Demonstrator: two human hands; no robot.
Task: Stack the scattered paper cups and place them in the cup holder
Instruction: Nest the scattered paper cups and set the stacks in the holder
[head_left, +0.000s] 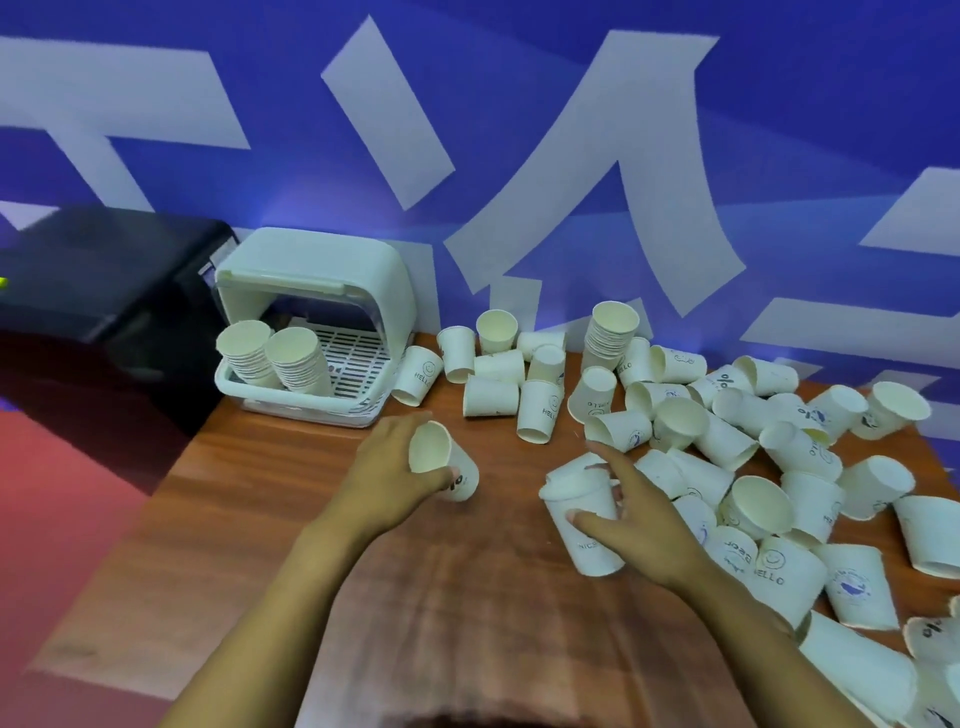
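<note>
My left hand (387, 470) grips one white paper cup (441, 462), mouth facing up toward me, above the wooden table (415, 597). My right hand (636, 512) closes thumb and fingers around another cup (582, 512) that lies among the pile. Several loose cups (753, 441) lie scattered over the right half of the table, some upright, most tipped. A tall stack of cups (608, 332) stands at the back. The white cup holder (317, 322) sits at the back left with its lid raised and two stacks (275, 358) inside its tray.
A black machine (104, 275) stands left of the cup holder, off the table's corner. A blue wall with large white lettering (571, 156) runs behind the table. Red floor (52, 493) lies beyond the left table edge.
</note>
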